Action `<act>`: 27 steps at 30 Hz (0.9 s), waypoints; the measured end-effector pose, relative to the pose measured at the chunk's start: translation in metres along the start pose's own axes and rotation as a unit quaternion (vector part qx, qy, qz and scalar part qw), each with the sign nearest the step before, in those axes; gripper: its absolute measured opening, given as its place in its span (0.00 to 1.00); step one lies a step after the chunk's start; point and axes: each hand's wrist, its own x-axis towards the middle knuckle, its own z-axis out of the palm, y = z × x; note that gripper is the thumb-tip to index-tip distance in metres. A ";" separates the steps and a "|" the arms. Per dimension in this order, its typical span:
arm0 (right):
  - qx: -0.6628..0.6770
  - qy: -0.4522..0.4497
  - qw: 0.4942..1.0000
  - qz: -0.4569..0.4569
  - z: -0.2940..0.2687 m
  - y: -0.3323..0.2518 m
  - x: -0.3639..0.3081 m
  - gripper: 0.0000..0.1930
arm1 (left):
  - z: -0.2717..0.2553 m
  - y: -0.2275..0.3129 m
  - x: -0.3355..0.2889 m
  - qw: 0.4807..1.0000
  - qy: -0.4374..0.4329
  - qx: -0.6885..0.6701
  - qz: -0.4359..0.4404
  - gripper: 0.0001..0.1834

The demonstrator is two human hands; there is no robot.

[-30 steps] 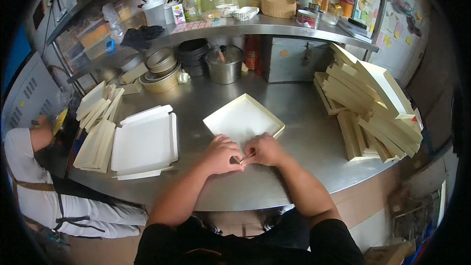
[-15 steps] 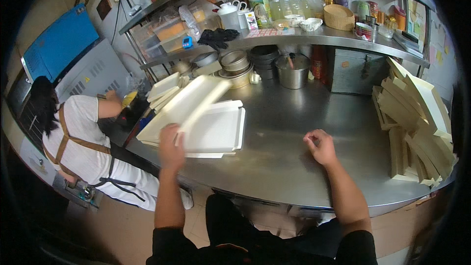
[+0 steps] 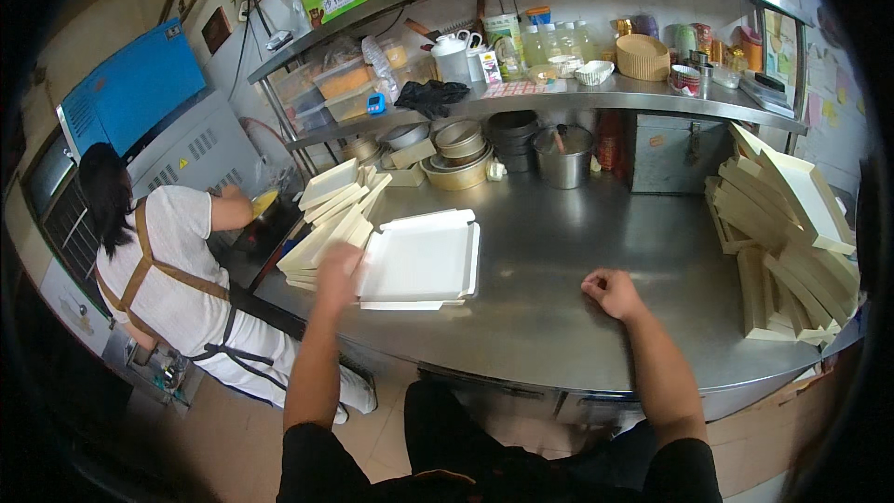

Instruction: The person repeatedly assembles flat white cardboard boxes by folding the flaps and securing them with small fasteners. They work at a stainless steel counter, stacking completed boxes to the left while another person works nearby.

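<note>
My left hand (image 3: 340, 275), smeared by motion, is between a pile of cream folded cardboard trays (image 3: 317, 247) and a flat white cardboard sheet (image 3: 419, 259) with creased edge flaps. Whether its fingers touch either one is too blurred to tell. The sheet lies on the steel table (image 3: 540, 335). Over the right part of the table rests my right hand (image 3: 615, 293), loosely curled with nothing visible in it.
Folded cardboard trays (image 3: 782, 242) are heaped at the right end. Along the back stand a metal box (image 3: 666, 154), a steel pot (image 3: 563, 160) and round tins (image 3: 456, 172) beneath a shelf (image 3: 521, 101). A co-worker (image 3: 168, 251) stands at the left, beside a bowl.
The raised cardboard tray in my left hand has come down onto the pile at the left. The white sheet now shows fully. My right hand stays curled in about the same place.
</note>
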 end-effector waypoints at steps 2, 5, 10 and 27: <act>-0.029 0.010 0.999 -0.012 0.000 0.004 0.001 0.11 | 0.029 0.044 -0.004 0.962 -0.179 -0.188 0.087 0.23; -0.017 0.007 0.999 -0.027 -0.001 0.009 0.002 0.11 | 0.061 0.057 -0.014 0.932 -0.290 -0.217 0.002 0.20; 0.022 -0.005 1.000 0.004 -0.002 0.004 0.002 0.12 | 0.072 0.047 -0.018 0.929 -0.256 -0.267 -0.009 0.15; -0.006 0.262 0.948 -0.181 -0.008 0.003 0.006 0.16 | 0.162 0.304 0.076 0.965 -0.173 -0.196 -0.009 0.15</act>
